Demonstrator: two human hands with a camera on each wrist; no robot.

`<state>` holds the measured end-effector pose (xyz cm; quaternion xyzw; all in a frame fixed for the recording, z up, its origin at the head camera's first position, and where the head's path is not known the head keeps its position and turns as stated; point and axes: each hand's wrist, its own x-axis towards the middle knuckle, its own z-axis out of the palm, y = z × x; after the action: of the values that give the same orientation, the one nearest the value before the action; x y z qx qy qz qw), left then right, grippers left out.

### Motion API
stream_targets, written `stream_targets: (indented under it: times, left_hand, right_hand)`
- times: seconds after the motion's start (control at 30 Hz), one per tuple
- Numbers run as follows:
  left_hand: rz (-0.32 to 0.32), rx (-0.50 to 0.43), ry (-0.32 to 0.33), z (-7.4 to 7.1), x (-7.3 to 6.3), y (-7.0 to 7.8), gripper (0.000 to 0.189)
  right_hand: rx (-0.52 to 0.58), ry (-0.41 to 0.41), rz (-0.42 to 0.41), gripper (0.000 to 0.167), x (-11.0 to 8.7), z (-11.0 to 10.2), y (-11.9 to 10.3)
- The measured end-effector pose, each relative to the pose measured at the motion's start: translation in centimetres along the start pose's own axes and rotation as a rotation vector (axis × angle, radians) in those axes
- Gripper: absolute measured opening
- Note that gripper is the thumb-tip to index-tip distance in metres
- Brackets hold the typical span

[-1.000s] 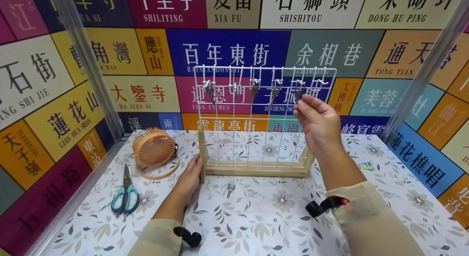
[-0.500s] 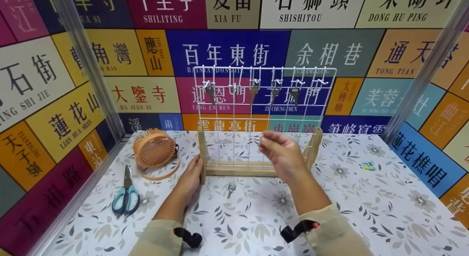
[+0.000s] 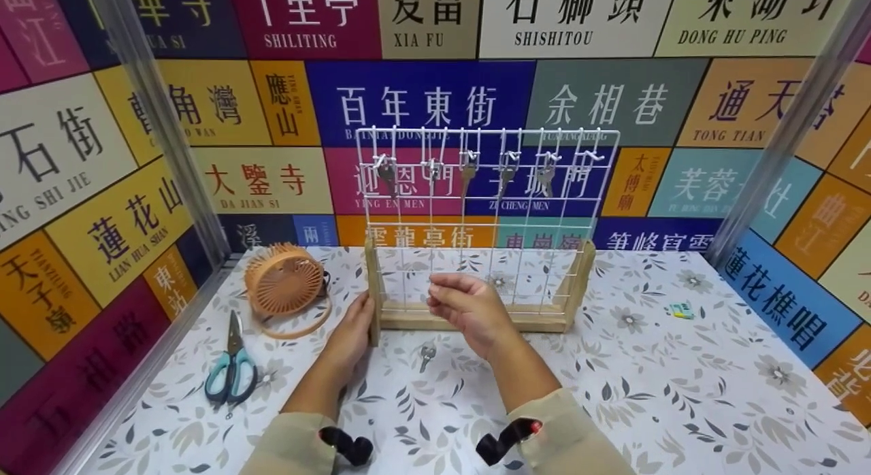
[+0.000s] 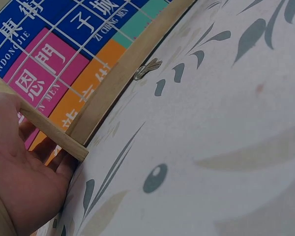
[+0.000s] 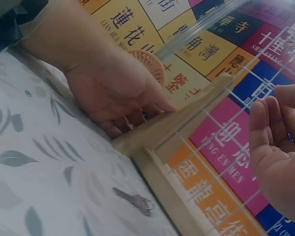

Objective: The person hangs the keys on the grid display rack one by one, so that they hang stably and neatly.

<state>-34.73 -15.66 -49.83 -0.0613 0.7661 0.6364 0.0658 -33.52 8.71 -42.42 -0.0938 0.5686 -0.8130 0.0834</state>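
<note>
A white wire grid rack with a wooden frame (image 3: 582, 284) stands upright on the table. My left hand (image 3: 350, 332) grips its left wooden post (image 4: 51, 129), thumb in front and fingers behind in the left wrist view. Several keys hang in a row from hooks near the top, the rightmost key (image 3: 546, 175) among them; the hook (image 3: 590, 156) at the far right bears no key. My right hand (image 3: 473, 308) is in front of the lower grid, fingers loosely curled with nothing visible in them. Below it, one loose key (image 3: 426, 356) lies on the table before the base bar.
To the left of the rack stands an orange fan (image 3: 284, 281). Scissors (image 3: 231, 376) with teal and dark handles lie at the near left. A small green and white packet (image 3: 678, 310) lies at the right. Walls with coloured sign panels enclose the patterned table.
My right hand has left the rightmost hanging key and moved down and left toward the loose key. The left hand has stayed on the post.
</note>
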Motion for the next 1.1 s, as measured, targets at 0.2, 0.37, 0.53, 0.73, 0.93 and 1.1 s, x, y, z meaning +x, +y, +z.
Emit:
stream_targets:
  times: [0.2, 0.37, 0.53, 0.73, 0.93, 1.1]
  left_hand:
    - [0.024, 0.008, -0.006, 0.1, -0.2, 0.1, 0.075]
    - [0.056, -0.009, -0.028, 0.1, -0.3, 0.0, 0.076]
    - [0.038, -0.012, -0.025, 0.1, -0.3, 0.0, 0.076]
    - [0.029, -0.032, -0.015, 0.0, -0.1, -0.2, 0.073]
    - [0.028, -0.022, -0.009, 0.1, -0.1, -0.1, 0.073]
    - [0.014, -0.008, -0.006, 0.1, -0.1, 0.1, 0.075]
  right_hand:
    - [-0.126, 0.02, 0.042, 0.022, 0.5, -0.7, 2.3]
    - [-0.261, 0.02, 0.118, 0.033, 0.9, -1.5, 4.5]
    - [-0.474, -0.021, 0.126, 0.035, 1.0, -2.3, 6.2]
    - [-0.739, -0.101, 0.063, 0.033, 1.0, -2.9, 7.5]
    - [-0.903, -0.152, 0.01, 0.03, 0.9, -2.9, 7.8]
    - [-0.933, -0.168, 0.001, 0.034, 0.7, -2.9, 7.6]
